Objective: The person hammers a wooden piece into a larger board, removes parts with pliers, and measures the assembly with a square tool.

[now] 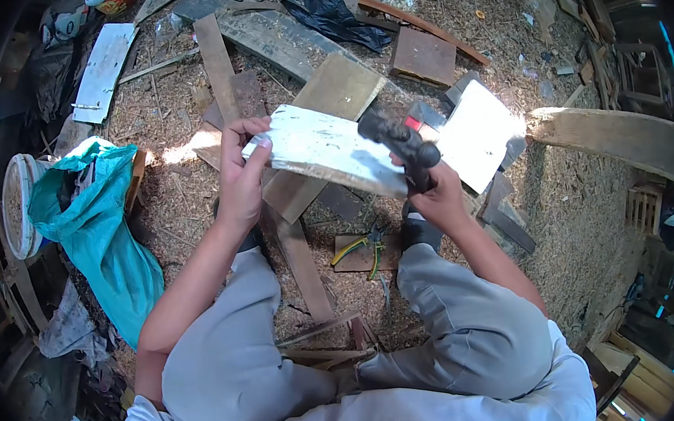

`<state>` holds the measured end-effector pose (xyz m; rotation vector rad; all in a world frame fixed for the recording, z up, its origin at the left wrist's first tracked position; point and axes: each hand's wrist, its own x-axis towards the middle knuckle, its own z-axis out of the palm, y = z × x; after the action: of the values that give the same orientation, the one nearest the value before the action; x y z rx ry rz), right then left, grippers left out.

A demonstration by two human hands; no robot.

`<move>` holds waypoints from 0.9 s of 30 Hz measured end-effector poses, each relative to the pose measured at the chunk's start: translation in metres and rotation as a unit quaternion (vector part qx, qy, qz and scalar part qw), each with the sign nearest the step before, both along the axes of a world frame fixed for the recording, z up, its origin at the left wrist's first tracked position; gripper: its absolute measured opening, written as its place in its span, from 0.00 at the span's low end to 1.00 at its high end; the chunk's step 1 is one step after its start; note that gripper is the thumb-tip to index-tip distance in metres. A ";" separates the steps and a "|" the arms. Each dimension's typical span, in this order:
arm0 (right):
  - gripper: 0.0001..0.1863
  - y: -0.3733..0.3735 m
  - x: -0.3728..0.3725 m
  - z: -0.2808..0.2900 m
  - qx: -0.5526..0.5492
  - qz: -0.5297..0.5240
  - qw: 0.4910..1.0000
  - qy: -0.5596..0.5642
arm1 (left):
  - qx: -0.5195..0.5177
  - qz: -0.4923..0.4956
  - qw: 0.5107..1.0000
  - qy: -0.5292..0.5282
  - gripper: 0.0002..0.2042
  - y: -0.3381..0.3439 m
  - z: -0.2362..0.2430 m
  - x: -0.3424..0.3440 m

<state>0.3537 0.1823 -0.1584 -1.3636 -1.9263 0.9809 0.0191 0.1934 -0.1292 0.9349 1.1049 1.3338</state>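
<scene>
A white-painted board (322,140) with dark specks and a bare wood edge is held up in front of my knees. My left hand (243,175) closes on its left end, thumb on the near side. My right hand (440,200) wraps the handle of a dark hammer (403,141), its head slightly blurred and overlapping the board's right end. Whether the right fingers also touch the board I cannot tell. Below, between my feet, pliers with yellow-green handles (350,250) rest on a small wood piece (348,265).
Loose boards (341,88) lie on the shavings-strewn ground, with a black plastic bag (335,17) beyond. A teal sack (104,233) and white bucket (18,205) stand left. At right are a white panel (476,136) and a long plank (618,139).
</scene>
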 end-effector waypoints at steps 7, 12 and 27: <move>0.21 0.001 -0.017 0.029 -0.106 0.017 0.994 0.018 | -0.137 0.045 0.989 0.029 0.19 -0.020 -0.009 -0.012; 0.17 -0.001 -0.007 0.020 -0.095 0.029 0.994 0.053 | -0.218 0.043 0.974 -0.037 0.22 -0.021 -0.012 -0.020; 0.22 0.039 0.008 -0.019 -0.226 -0.149 0.954 -0.131 | -0.154 -0.153 0.967 0.136 0.23 -0.028 -0.013 -0.020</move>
<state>0.3616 0.2209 -0.1779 -2.0692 -1.6560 1.1802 -0.0008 0.1649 -0.1419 1.0249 1.2730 0.7704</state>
